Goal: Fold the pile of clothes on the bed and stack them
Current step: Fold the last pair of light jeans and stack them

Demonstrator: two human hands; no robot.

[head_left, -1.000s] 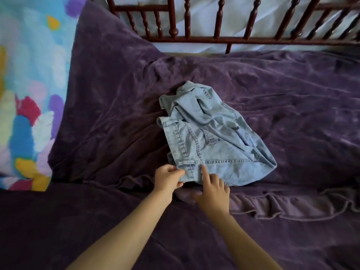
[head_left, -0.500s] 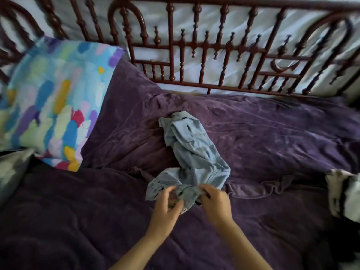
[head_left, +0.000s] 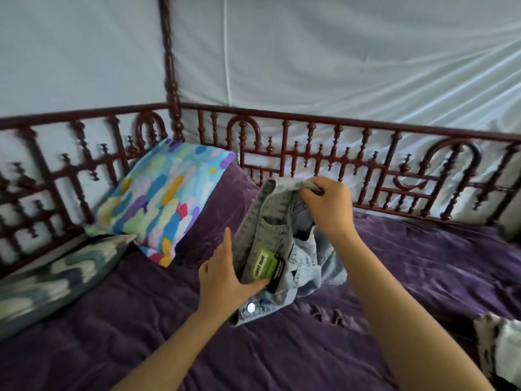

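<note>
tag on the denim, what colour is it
The tag is bright green, with a black piece alongside; the head view shows it.

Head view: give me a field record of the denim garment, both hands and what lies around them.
garment: light-blue jeans, held above the purple bedspread
tags: green tag and black tag at the waistband
button: metal button, lower end
left hand: pinches waistband beside the tags
right hand: grips upper waistband
nearby: multicoloured pillow, blue-and-white pillow, black-and-white garment at right edge
behind: wooden bed rail
</note>
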